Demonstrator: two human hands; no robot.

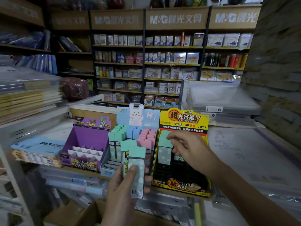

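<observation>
My left hand [121,191] grips two mint-capped pencil-lead cases [136,168], thumb pressed on the front one. My right hand [190,148] hovers over the yellow-and-black display box [184,185], fingers loosely curled near a mint-capped case [164,151] standing in it; I cannot see whether the fingers touch it. Between the hands stands a blue display box with a rabbit card [138,116], filled with rows of mint, blue and pink cases.
A purple display box [86,144], nearly empty, stands left of the blue one. Stacked notebooks [29,95] fill the left shelf, clear plastic folders [224,98] the right. A cardboard carton [78,216] sits below. Stocked shelves line the back wall.
</observation>
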